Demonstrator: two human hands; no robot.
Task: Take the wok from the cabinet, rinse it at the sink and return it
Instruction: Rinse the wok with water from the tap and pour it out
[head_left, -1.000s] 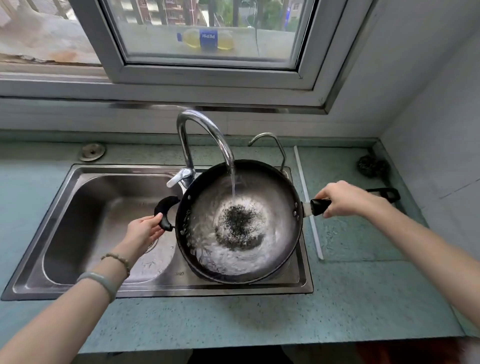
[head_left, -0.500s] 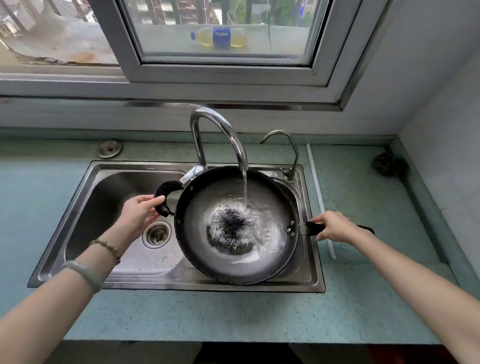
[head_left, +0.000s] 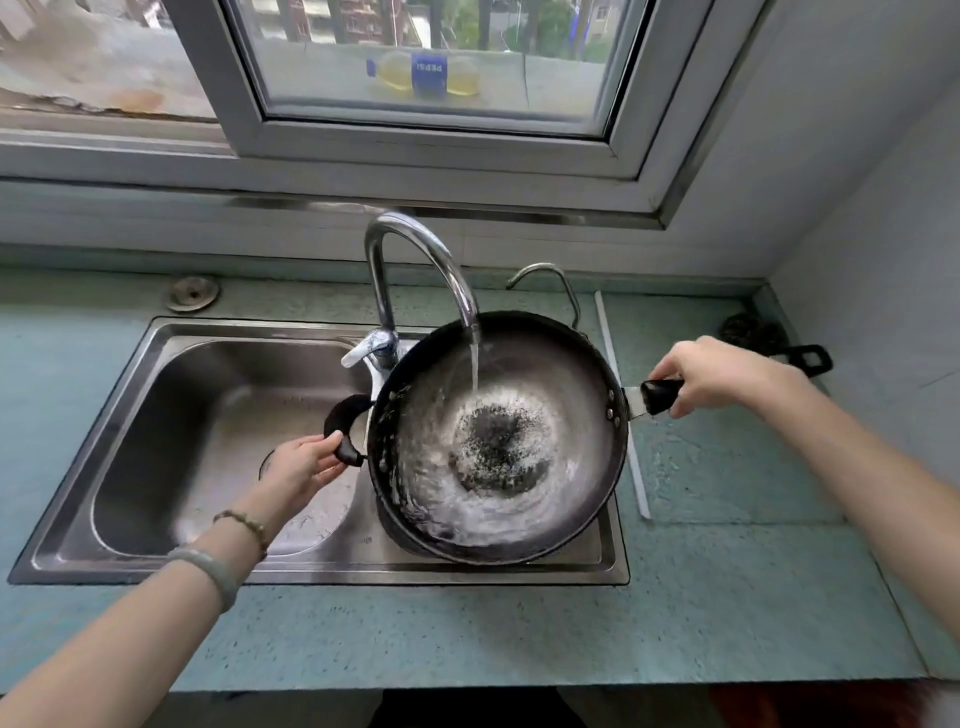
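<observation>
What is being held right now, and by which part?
The wok, over the sink: the left grip holds its small loop handle, the right grip holds its long handle.

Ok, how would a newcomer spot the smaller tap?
Find the steel sink set in the green counter. Behind its right side, past the far rim of the wok, rises the smaller tap. Unlike the big tap to its left, it is thin, low and runs no water.
</observation>
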